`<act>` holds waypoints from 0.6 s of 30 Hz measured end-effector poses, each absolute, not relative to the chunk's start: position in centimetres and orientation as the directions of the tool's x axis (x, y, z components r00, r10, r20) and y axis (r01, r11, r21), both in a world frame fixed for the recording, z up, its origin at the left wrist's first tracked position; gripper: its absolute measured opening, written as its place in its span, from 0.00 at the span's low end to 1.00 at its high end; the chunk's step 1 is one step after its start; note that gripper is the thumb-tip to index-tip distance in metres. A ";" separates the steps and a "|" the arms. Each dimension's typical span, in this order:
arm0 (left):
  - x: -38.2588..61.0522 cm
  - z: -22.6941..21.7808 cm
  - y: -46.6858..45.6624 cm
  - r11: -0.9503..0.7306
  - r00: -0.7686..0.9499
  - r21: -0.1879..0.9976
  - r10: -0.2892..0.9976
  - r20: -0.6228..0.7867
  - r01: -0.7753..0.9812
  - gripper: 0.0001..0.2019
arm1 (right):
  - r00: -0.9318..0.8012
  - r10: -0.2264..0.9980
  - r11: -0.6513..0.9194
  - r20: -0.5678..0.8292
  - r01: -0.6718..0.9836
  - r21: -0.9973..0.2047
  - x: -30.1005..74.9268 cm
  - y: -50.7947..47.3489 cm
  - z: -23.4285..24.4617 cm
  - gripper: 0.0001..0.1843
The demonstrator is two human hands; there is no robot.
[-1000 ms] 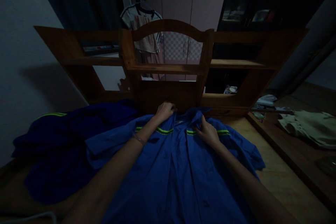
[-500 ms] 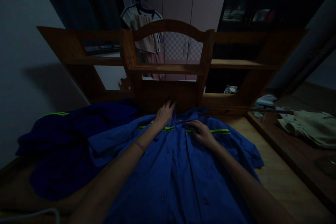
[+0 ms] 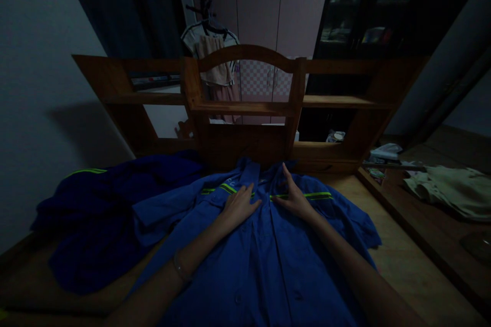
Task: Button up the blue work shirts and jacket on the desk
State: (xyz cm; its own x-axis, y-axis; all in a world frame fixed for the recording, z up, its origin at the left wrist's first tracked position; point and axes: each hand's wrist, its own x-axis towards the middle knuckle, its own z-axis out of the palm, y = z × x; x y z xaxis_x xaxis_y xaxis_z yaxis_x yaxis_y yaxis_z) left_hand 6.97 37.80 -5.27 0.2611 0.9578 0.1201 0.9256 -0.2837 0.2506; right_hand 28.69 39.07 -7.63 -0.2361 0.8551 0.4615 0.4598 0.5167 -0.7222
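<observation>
A blue short-sleeved work shirt [image 3: 226,260] with yellow-green stripes across the chest lies spread out, its collar toward the wooden shelf unit. My left hand [image 3: 241,205] rests on the shirt's left chest beside the front opening, fingers stretched out. On the other side of the opening, my right hand [image 3: 293,198] lies near the collar, thumb and fingers apart. Neither hand has cloth visibly gripped. A darker blue garment [image 3: 99,225] with a yellow-green stripe lies crumpled on the left, next to the shirt's sleeve.
Behind the shirt stands the wooden shelf unit [image 3: 245,109] with open compartments. A pale folded cloth [image 3: 452,189] lies on the brown surface at right, with a tissue pack [image 3: 385,152] behind it. Clothes on a hanger [image 3: 215,56] hang farther back.
My left hand has come back from the collar onto the chest. My right hand's fingers have spread and point toward the collar. The view has shifted slightly.
</observation>
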 end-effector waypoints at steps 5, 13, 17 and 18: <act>7.2 -6.1 38.8 -0.202 0.136 0.365 0.970 0.200 0.909 0.15 | -0.197 0.870 0.489 0.452 0.461 -0.741 28.7 39.5 -8.6 0.44; 5.9 -6.6 39.6 -0.190 0.060 0.632 0.973 0.222 0.751 0.09 | -0.296 0.824 0.560 0.483 0.552 -0.618 28.8 39.9 -8.8 0.19; 5.9 -7.0 39.6 -0.223 0.092 0.733 0.972 0.216 0.643 0.12 | -0.334 0.836 0.546 0.436 0.589 -0.596 28.4 39.5 -8.3 0.34; 6.0 -7.1 39.6 -0.225 0.100 0.750 0.973 0.209 0.622 0.12 | -0.344 0.836 0.547 0.428 0.595 -0.589 28.3 39.4 -8.2 0.38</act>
State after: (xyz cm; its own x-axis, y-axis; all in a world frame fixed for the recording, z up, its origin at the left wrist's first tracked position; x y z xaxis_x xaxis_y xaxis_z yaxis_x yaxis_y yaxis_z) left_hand 5.98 39.60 -7.11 0.0998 0.9728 0.2092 0.6222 -0.2251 0.7498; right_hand 28.28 39.43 -8.19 -0.3438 0.8358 0.4281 0.5952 0.5466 -0.5890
